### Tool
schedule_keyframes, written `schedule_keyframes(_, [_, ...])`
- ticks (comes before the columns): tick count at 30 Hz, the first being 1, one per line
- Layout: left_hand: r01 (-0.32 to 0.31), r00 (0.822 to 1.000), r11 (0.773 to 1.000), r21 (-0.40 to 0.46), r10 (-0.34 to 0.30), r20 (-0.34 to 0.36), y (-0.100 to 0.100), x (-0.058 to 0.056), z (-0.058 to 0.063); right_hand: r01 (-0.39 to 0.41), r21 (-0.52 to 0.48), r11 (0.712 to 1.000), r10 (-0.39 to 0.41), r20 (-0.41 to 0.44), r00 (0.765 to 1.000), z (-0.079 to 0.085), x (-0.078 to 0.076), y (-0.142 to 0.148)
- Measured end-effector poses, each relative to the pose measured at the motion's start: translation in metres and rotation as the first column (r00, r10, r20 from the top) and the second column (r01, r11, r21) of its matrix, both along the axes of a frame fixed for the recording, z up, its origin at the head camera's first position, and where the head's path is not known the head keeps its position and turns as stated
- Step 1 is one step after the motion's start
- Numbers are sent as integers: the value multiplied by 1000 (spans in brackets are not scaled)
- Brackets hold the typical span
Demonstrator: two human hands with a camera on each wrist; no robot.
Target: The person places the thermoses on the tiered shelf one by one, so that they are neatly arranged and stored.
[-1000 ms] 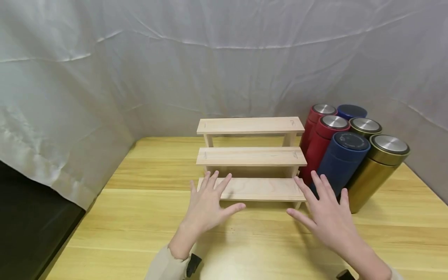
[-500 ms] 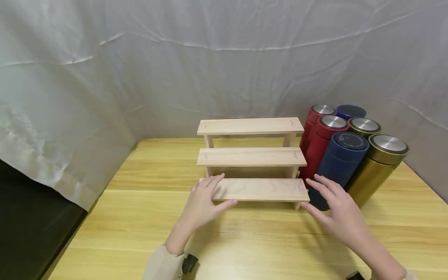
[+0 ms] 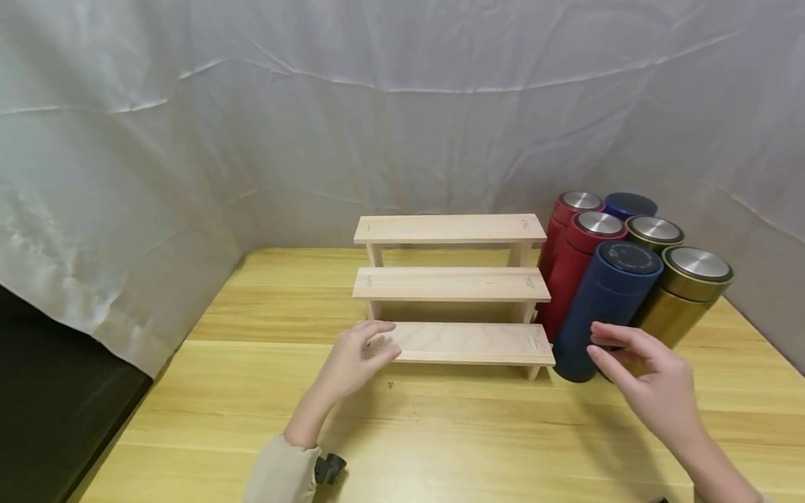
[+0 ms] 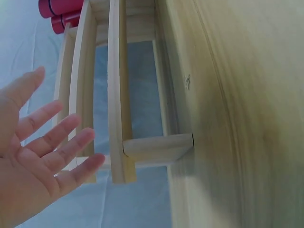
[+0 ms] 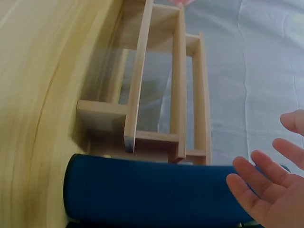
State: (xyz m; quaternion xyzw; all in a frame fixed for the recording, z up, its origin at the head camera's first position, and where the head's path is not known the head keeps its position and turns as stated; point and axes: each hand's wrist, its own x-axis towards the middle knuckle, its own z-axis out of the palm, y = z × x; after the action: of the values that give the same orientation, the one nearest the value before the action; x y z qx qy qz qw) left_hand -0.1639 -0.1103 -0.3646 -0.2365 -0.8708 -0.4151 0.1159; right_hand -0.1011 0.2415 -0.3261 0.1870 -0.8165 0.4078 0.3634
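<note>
- Head view: the left hand (image 3: 352,360) has its thumb and fingers apart, with nothing between them. The three-step wooden stand (image 3: 451,283) reaches away from it, beyond and to its right, on the table (image 3: 189,419).
- Head view: the right hand (image 3: 657,388) is also without any load, its fingers slightly bent and thumb apart. The blue vacuum flask (image 3: 606,307) stands upright beyond it, toward its left; the gold vacuum flask (image 3: 676,307) is behind it.
- I judge the blue vacuum flask stiff, rather heavy, and perhaps slippery; a wrap around its middle seems safer than the lid. The stand looks light and rigid, best taken by both ends.
- Head view: the left hand covers the left end of the lowest step, and the right hand hides some of the gold vacuum flask.
- Left wrist view: the fingers are spread; beyond them, the red vacuum flasks (image 4: 61,12) are cut by the border.
- Right wrist view: the fingers are spread before the flask's upper end; I cannot tell if they touch. The palm is cut off.
</note>
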Motion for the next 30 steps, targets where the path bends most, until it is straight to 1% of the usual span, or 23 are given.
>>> schedule_keyframes(3, [-15,1000,999,30,15,27,-2,0,0,1,-83,997,2,33,999,1,3,6])
schedule_keyframes(6, [-41,998,996,73,37,59,-5,-1,0,45,-142,989,-34,79,996,4,4,12])
schedule_keyframes(9, [-68,994,990,126,57,89,-8,-4,-2,115,-175,978,-96,113,989,7,4,17])
schedule_keyframes(11, [-75,993,984,162,58,107,-10,-6,-4,146,-193,970,-128,106,986,8,4,21])
schedule_keyframes(12, [-78,992,982,175,59,113,-11,-7,-5,150,-208,967,-133,91,987,8,4,22])
schedule_keyframes(16, [-93,990,976,199,68,127,-14,-10,-9,71,-298,952,-80,-19,997,6,2,30])
schedule_keyframes(19, [-130,984,968,215,98,151,-16,-12,-9,4,-364,931,-37,-83,996,5,0,37])
schedule_keyframes(20, [-145,980,964,222,109,165,-16,-13,-9,0,-380,925,-37,-90,995,4,0,39])
schedule_keyframes(21, [-162,976,961,227,122,181,-17,-13,-9,-30,-413,910,-14,-103,995,4,-1,41])
schedule_keyframes(23, [-192,967,954,230,144,211,-17,-14,-8,-127,-490,863,59,-152,987,4,-2,44])
schedule_keyframes(25, [-213,958,948,238,154,244,-18,-15,-8,-224,-552,803,122,-215,969,4,-3,47])
schedule_keyframes(27, [-226,948,943,244,156,276,-19,-16,-9,-305,-591,747,167,-277,946,5,-5,50])
schedule_keyframes(28, [-228,945,942,245,153,290,-20,-17,-10,-319,-595,737,169,-295,940,5,-5,51])
schedule_keyframes(29, [-229,941,942,244,150,302,-21,-18,-11,-319,-598,735,160,-304,939,5,-6,52])
schedule_keyframes(30, [-229,937,943,242,146,317,-21,-18,-11,-308,-595,742,145,-307,941,6,-6,54])
